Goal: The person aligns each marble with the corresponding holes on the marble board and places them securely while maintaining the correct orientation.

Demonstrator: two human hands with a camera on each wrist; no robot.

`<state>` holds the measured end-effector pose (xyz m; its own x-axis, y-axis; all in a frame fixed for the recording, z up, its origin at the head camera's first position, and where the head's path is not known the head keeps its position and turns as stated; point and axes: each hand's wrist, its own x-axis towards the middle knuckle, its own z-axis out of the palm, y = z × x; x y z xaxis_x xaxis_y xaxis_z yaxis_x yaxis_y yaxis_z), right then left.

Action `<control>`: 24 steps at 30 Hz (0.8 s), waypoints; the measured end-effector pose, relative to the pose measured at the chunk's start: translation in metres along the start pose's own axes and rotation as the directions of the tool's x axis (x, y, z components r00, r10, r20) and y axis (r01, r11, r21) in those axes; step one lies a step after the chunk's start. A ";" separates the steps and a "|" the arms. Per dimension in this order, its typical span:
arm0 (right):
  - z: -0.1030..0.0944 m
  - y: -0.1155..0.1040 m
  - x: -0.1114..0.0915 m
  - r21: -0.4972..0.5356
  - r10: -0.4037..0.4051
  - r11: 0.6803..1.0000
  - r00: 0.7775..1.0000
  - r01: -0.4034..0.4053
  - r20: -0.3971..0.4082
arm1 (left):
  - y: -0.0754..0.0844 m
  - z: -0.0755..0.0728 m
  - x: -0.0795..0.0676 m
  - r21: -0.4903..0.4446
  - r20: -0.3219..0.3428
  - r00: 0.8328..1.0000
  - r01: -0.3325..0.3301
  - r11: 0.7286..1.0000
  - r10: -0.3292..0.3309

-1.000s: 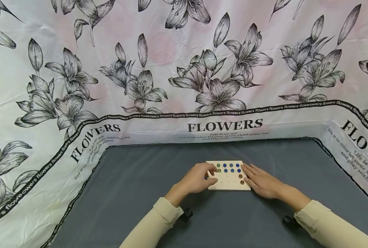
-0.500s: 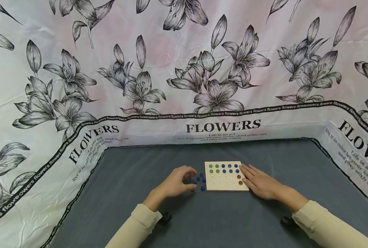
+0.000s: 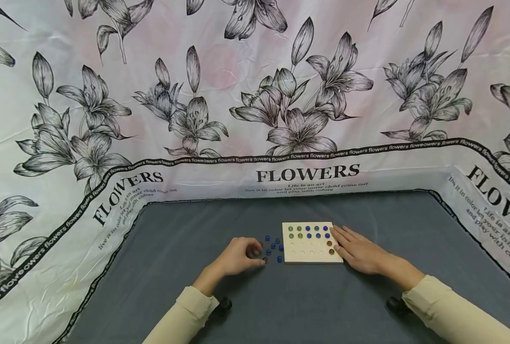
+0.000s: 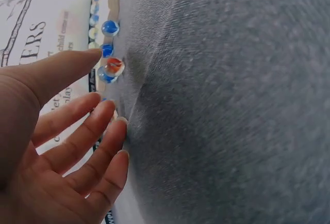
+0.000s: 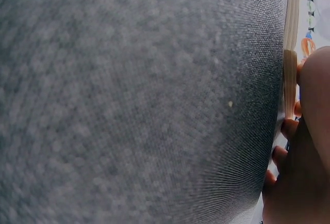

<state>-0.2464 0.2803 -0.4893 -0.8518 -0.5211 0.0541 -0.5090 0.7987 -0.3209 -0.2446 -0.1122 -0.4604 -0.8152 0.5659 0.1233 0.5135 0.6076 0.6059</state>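
A pale wooden board [image 3: 306, 258] with rows of round hollows lies on the grey cloth. Green marbles [image 3: 291, 229] and blue marbles [image 3: 317, 229] fill its two far rows, and two brown-looking marbles [image 3: 331, 252] sit at its right side. My right hand [image 3: 360, 253] rests against the board's right edge, fingers extended. Left of the board, several loose blue marbles [image 3: 279, 259] lie scattered. Beside them is my left hand [image 3: 236, 256], its thumb and fingers apart with nothing between them. An orange-swirled marble [image 4: 114, 67] shows near the thumb tip in the left wrist view.
Grey cloth [image 3: 323, 306] covers the table around the board. Behind it hangs a white curtain [image 3: 220, 184] printed with flowers and lettering. Dark wrist straps [image 3: 224, 306] show below both sleeves.
My left hand has moved left from over the board to the loose marbles. Another green marble shows in the board's left column, which the hand partly covered before. The right hand stays put.
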 end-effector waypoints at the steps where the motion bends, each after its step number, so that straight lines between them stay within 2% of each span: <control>1: 0.001 0.001 0.000 -0.001 -0.002 1.000 1.000 0.002 0.001 | 0.000 0.001 0.000 -0.003 -0.001 1.000 0.003 1.000 -0.003; 7: 0.000 0.001 0.000 0.005 -0.012 1.000 1.000 0.012 -0.006 | 0.004 0.005 0.002 -0.059 0.017 1.000 0.013 0.998 -0.012; 11: -0.001 0.000 0.000 0.010 0.013 1.000 1.000 -0.013 0.014 | 0.006 0.006 0.004 -0.093 0.031 0.999 0.013 0.996 -0.010; 24: 0.001 0.000 0.002 0.002 0.044 0.999 0.998 -0.044 0.041 | 0.003 0.011 0.006 -0.111 0.025 0.999 0.029 0.993 -0.026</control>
<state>-0.2473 0.2788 -0.4904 -0.8674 -0.4976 0.0014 -0.4710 0.8202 -0.3247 -0.2447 -0.1007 -0.4662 -0.8214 0.5636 0.0875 0.4568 0.5581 0.6927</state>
